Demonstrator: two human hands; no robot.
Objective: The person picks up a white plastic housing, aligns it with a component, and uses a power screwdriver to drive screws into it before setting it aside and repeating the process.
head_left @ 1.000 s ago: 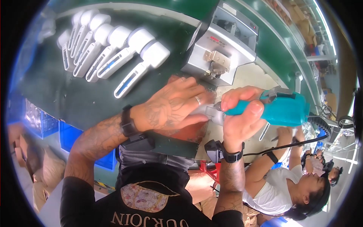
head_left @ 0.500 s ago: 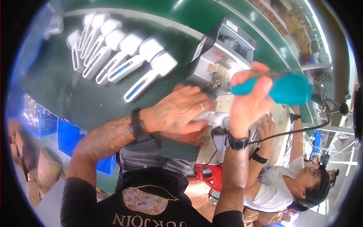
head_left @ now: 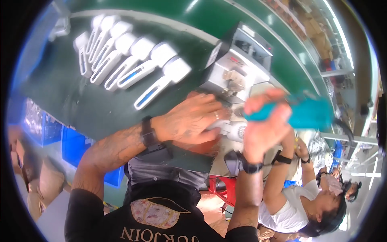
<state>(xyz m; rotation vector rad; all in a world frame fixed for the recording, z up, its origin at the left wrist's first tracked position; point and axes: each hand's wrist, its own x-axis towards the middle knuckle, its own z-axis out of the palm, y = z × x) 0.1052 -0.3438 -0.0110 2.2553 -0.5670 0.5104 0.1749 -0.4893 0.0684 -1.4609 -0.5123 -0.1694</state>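
My right hand [head_left: 264,135] grips a teal electric screwdriver [head_left: 310,113], blurred by motion, with its cord at the rear end. The driver lies nearly level, above and right of a small white handheld device [head_left: 234,130] with a round vent grille. My left hand [head_left: 187,121] closes on the narrow end of that device and holds it low over the table. Its handle is mostly covered by my fingers. The screwdriver's tip points toward the silver-and-black screw dispenser [head_left: 230,66], though the bit is too blurred to make out.
Several white round-headed housings with slotted handles [head_left: 163,78] lie in a fanned row on the dark green table [head_left: 109,115]. Blue bins [head_left: 74,147] stand below its left edge. At right, a co-worker in a white shirt [head_left: 288,205] works close beside my right arm.
My right hand and the screwdriver have come slightly nearer to me. My left hand has stayed nearly in place with the white device. The co-worker's arms and head have shifted.
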